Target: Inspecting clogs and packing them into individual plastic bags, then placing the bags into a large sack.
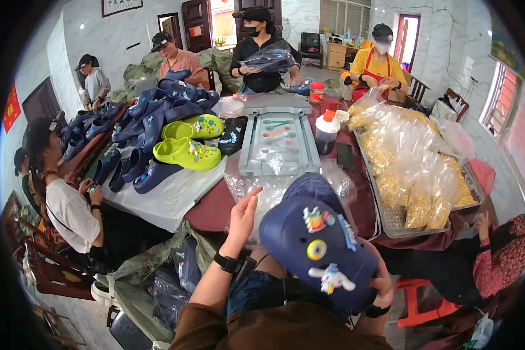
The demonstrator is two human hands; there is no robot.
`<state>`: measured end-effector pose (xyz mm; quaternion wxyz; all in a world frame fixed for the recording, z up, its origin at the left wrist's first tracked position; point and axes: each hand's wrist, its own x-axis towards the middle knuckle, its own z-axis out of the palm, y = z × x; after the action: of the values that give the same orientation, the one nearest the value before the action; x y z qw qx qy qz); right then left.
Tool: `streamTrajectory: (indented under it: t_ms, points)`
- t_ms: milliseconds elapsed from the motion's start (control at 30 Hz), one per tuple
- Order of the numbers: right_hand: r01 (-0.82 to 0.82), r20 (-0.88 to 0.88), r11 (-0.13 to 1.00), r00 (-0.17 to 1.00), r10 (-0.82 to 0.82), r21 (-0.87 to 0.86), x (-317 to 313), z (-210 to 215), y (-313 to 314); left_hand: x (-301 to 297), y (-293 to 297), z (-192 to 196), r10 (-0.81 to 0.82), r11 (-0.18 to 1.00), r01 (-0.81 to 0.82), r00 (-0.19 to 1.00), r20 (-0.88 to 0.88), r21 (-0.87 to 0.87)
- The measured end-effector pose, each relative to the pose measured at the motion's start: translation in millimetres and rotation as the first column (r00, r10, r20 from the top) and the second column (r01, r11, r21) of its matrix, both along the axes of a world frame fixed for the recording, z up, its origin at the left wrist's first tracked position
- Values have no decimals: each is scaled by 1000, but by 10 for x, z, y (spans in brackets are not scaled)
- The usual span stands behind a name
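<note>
While I look down at my work, the nearest thing before me is a navy clog (338, 256), raised in front of my body, on the near side of the desk (210, 207). My right hand (385, 279) grips it at its right side; since the clog covers part of this hand, I cannot tell how all the fingers are placed. My left hand (243, 219) is open, with straight fingers, and it holds nothing. It is apart from the clog, so the clog lies to the right of it, while my right hand touches the clog and is therefore the nearer of the 2. The long axis seems to run aslant, from far and slightly left to near and right. The decorated upper is turned up to me, with a white charm (332, 279) and a yellow eye-shaped charm (317, 249) on it.

Beyond it, transparent plastic (339, 181) lies on the desk. Farther, there is a grey plastic tray (251, 140); to its left are 1 black clog (233, 135) and 2 lime clogs (186, 153), then a pile of navy clogs (172, 111). To its right stands a bottle (326, 140) with dark liquid, and then a metal tray (396, 217) carrying bags of yellow pieces (405, 181). At the far side, a co-worker in black (256, 44) holds something wrapped in clear plastic.
</note>
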<state>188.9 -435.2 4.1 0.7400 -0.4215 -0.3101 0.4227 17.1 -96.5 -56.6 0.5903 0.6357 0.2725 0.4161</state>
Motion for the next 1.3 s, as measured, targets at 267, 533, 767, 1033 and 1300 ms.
streamTrajectory:
  t_ms: [267,533,767,1033,1300]
  points:
    - [-108,131,987,984,123,-117,63,-158,105,-115,-158,233,171,875,-79,973,-153,478]
    - [27,100,986,995,-10,-165,184,-303,138,-309,-57,-70,271,773,-12,910,-313,634]
    - [99,-102,995,990,-102,-29,303,-526,88,-269,-75,-324,106,931,31,930,-351,364]
    - [286,-253,958,927,-276,4,82,-223,53,-225,-161,-431,88,905,100,908,-409,415]
    - [336,-190,941,922,-336,-35,176,-403,10,-256,735,-142,404,899,-366,906,-128,242]
